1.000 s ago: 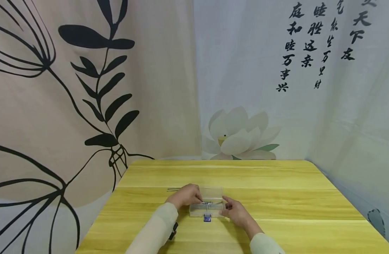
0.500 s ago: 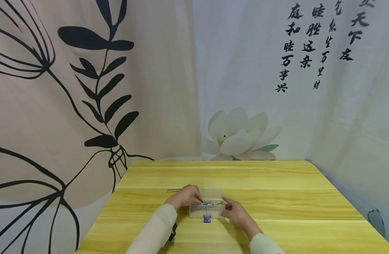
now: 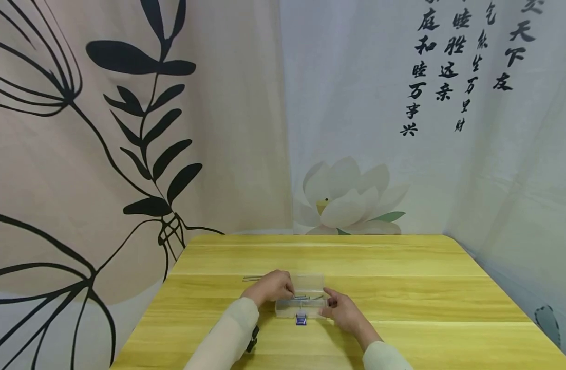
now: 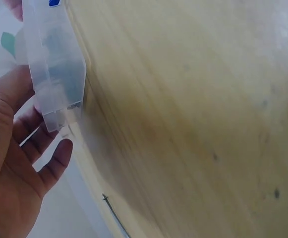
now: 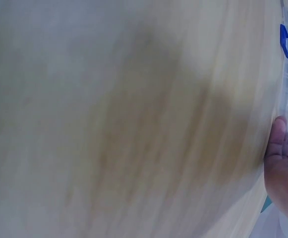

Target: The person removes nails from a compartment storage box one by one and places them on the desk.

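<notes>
I'm looking down the feed at the clear plastic box (image 3: pixel 287 309), sitting between the two hands on the wooden table (image 3: pixel 403 288), its see-through lid (image 3: pixel 309 282) on the far side and the blue latch (image 3: pixel 301 319) at the middle of the near side. Here's my right hand (image 3: pixel 345 312), gripping the box's right end, thumb at the near corner, index finger reaching along toward the far side. Over on the left, my left hand (image 3: pixel 270 287) bends over the box's far left corner, fingertips down right beside some thin metal pieces (image 3: pixel 301 297); whether it pinches one, I can't tell. Those pieces show along the far part of the box, inside or across the edge, too small to judge. Out beyond the left hand, far left, slim metal rods (image 3: pixel 252 278) lie on the tabletop. Black strap (image 3: pixel 252 338) at the left wrist, pale sleeves on both arms.
</notes>
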The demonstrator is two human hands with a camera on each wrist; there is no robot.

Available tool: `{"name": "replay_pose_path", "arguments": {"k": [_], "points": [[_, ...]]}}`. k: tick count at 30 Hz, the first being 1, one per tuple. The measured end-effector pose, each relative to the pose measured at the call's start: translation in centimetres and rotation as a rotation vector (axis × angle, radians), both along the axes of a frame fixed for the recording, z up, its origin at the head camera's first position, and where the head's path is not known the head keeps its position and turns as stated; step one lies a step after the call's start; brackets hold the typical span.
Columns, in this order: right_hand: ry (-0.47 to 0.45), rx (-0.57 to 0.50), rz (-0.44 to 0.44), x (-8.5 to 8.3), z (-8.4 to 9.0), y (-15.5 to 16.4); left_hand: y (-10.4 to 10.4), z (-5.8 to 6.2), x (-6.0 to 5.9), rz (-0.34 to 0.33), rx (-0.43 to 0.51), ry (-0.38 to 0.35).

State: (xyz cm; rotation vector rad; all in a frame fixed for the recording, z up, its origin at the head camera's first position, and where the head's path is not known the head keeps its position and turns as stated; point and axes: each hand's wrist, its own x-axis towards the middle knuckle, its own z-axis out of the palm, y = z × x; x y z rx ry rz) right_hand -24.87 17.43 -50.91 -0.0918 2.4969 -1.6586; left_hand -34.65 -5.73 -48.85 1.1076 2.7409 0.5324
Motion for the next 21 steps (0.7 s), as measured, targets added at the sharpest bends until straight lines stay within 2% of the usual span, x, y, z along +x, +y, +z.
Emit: {"name": "replay_pose_path", "arguments": {"k": [7,10,14,21], "points": [[0.005,-0.005,0.0,0.14,-0.01,-0.15,0.41,0.37,-0.04,-0.044,-0.055,0.041],[0.003,-0.001,0.003,0.18,0.01,-0.17,0.49,0.33,-0.01,-0.035,-0.054,0.034],[0.003,-0.001,0.005,0.1,-0.03,-0.15,0.34,0.16,0.09,-0.016,0.005,0.004],[0.018,0.014,0.004,-0.1,-0.25,-0.02,-0.12,0.6,0.17,0.066,0.181,-0.131]]}}
